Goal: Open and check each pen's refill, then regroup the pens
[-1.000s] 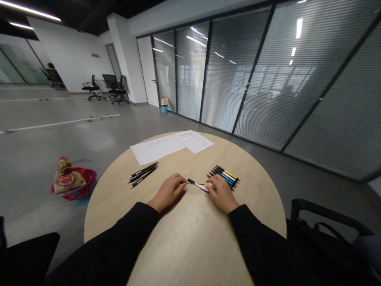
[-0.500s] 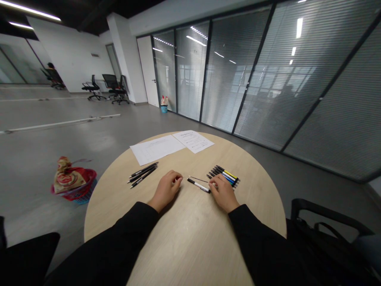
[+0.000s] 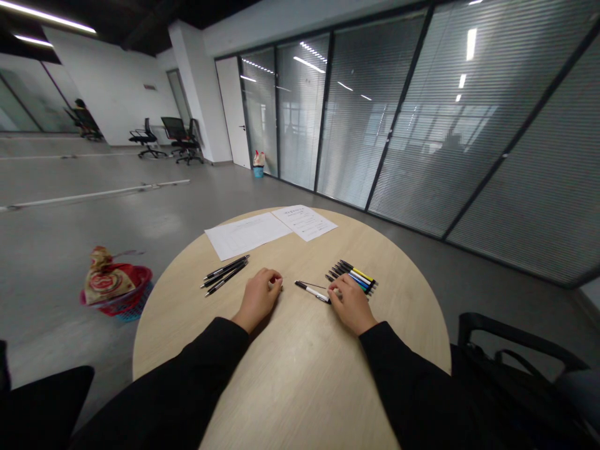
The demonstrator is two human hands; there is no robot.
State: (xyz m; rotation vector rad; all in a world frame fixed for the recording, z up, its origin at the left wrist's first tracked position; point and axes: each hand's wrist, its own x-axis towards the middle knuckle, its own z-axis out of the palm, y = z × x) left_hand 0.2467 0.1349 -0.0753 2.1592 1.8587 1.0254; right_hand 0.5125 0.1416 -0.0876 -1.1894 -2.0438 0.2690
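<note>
My left hand [image 3: 259, 299] rests above the table with thumb and fingertips pinched together. Whatever small thing it holds, if any, is too small to make out. My right hand [image 3: 349, 302] is closed in a pinch on the end of a thin dark pen refill [image 3: 315, 284], which points left. Below the refill lies a white-and-black pen barrel [image 3: 311, 292], its right end by my right fingertips. Several coloured pens [image 3: 360, 271] lie side by side just beyond my right hand, partly covered by it. Several black pens [image 3: 225, 272] lie left of my left hand.
Two printed paper sheets [image 3: 248, 234] lie at the far side of the round wooden table [image 3: 290, 381]. On the floor to the left stands a basket [image 3: 134, 306] with a bag in it. A black chair [image 3: 520, 340] is close on the right.
My left hand has drawn slightly left, away from the refill. The refill in my right hand has tipped down a little, closer to the white pen barrel.
</note>
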